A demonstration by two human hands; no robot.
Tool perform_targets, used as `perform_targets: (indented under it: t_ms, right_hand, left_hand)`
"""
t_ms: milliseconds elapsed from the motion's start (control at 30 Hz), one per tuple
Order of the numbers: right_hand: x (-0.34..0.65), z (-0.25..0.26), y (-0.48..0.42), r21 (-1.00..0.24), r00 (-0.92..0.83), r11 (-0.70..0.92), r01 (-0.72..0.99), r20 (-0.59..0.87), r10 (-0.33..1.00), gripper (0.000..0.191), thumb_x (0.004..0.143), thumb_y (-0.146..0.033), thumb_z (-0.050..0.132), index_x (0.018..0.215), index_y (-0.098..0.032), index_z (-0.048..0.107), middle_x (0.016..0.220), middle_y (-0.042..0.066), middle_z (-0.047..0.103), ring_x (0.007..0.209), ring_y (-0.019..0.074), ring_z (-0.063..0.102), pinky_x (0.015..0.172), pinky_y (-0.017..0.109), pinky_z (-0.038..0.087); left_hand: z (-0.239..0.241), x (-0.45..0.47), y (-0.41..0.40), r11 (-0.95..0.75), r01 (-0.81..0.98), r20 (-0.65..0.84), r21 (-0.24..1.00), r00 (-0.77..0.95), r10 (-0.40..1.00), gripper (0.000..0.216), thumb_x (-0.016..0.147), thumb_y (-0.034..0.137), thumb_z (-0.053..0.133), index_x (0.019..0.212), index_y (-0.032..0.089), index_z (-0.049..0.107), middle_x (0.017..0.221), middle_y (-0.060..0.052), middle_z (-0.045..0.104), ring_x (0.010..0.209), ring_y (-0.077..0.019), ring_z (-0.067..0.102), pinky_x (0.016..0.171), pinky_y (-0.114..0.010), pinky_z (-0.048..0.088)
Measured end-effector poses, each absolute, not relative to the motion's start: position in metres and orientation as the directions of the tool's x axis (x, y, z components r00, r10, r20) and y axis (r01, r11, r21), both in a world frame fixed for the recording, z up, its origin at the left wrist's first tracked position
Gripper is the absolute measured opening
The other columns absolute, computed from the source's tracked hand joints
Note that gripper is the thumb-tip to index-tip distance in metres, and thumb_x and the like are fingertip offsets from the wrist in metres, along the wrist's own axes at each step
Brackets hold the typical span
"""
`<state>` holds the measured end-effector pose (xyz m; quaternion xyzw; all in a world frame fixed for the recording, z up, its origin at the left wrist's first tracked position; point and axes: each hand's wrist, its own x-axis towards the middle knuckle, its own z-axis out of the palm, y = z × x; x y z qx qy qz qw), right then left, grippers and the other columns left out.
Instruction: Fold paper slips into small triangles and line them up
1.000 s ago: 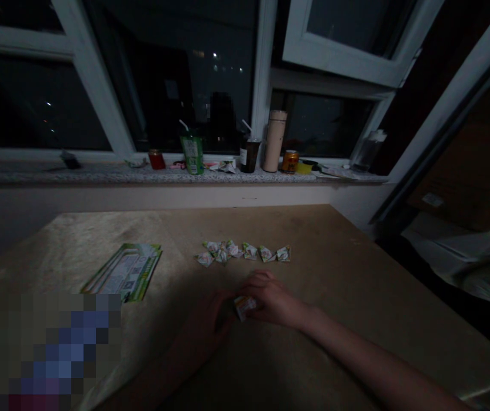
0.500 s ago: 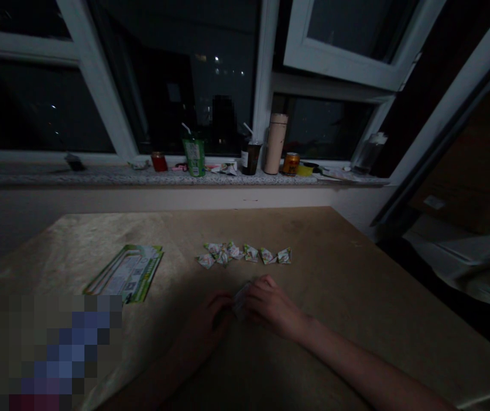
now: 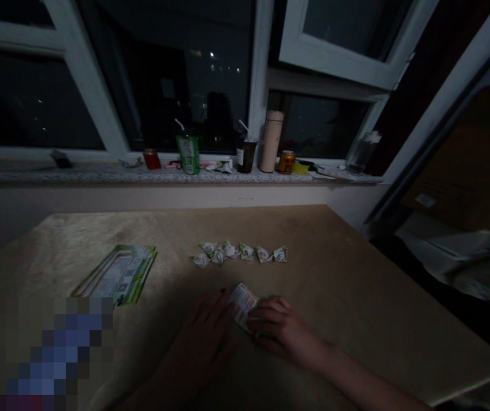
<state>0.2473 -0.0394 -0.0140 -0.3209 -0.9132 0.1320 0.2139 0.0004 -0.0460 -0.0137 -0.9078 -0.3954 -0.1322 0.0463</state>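
Observation:
A small folded piece of printed paper [image 3: 243, 303] lies on the table between my hands, with red and dark print on its pale face. My right hand [image 3: 281, 331] has its fingers curled over the paper's right edge, gripping it. Beside the paper's left edge, my left hand [image 3: 206, 331] rests palm down with its fingers stretched out, in deep shadow. Beyond the hands, several folded paper pieces [image 3: 247, 252] in white and green form a loose row. To the left is a stack of green and white printed sheets [image 3: 119, 274], slightly fanned.
The table [image 3: 326, 274] meets a wall under a speckled windowsill [image 3: 133, 175]. On the sill stand a green cup [image 3: 188, 154], a dark cup with a straw [image 3: 245, 157], a pink thermos [image 3: 271, 141], an orange can [image 3: 286, 162] and a red jar [image 3: 151, 159]. The lower left is pixelated.
The paper now lies flatter with its printed face showing. My left hand has flattened out beside it, and my right hand has moved slightly nearer to me. The view has shifted a little.

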Motion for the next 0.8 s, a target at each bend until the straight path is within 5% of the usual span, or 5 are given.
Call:
perform_targets:
  t_ms: [133, 267, 533, 800]
  right_hand:
    - [0.249, -0.015, -0.040, -0.404, -0.673, 0.734, 0.547, 0.309, 0.672, 0.024, 0.092, -0.037, 0.052, 0.110, -0.027, 0.065, 0.114, 0.004, 0.063, 0.111, 0.0189, 0.050, 0.095, 0.033, 0.034]
    - [0.252, -0.013, -0.039, -0.428, -0.655, 0.708, 0.562, 0.292, 0.696, 0.023, 0.088, -0.038, 0.060, 0.107, -0.029, 0.067, 0.110, 0.004, 0.061, 0.108, 0.0191, 0.050, 0.092, 0.033, 0.035]
    - [0.257, -0.011, -0.027, -0.563, -0.601, 0.676, 0.476, 0.353, 0.717, 0.014, 0.084, -0.034, 0.066, 0.092, -0.022, 0.065, 0.092, 0.001, 0.065, 0.095, 0.0151, 0.057, 0.088, 0.029, 0.035]
    - [0.245, -0.012, -0.023, -0.513, -0.454, 0.503, 0.695, 0.230, 0.861, 0.018, 0.088, -0.035, 0.061, 0.081, -0.020, 0.054, 0.089, 0.000, 0.058, 0.092, 0.0160, 0.051, 0.083, 0.031, 0.031]
  left_hand:
    - [-0.016, -0.003, -0.049, -0.760, 0.646, 0.189, 0.068, 0.740, 0.646, 0.069, 0.090, 0.037, 0.050, 0.149, 0.018, 0.020, 0.153, -0.007, 0.024, 0.139, -0.0263, 0.023, 0.112, -0.044, 0.022]
    - [-0.013, -0.006, -0.053, -0.758, 0.636, 0.109, 0.143, 0.751, 0.651, 0.081, 0.088, 0.043, 0.054, 0.150, 0.021, 0.006, 0.154, -0.007, 0.020, 0.139, -0.0301, 0.021, 0.112, -0.054, 0.015]
    - [-0.007, -0.005, -0.057, -0.739, 0.625, -0.021, 0.251, 0.767, 0.642, 0.085, 0.083, 0.046, 0.061, 0.150, 0.029, 0.011, 0.156, -0.005, 0.011, 0.140, -0.0357, 0.013, 0.110, -0.056, 0.020]
    - [-0.004, -0.003, -0.058, -0.749, 0.610, 0.004, 0.258, 0.775, 0.632, 0.084, 0.085, 0.045, 0.058, 0.150, 0.029, 0.006, 0.155, -0.005, 0.014, 0.140, -0.0326, 0.018, 0.112, -0.056, 0.014]
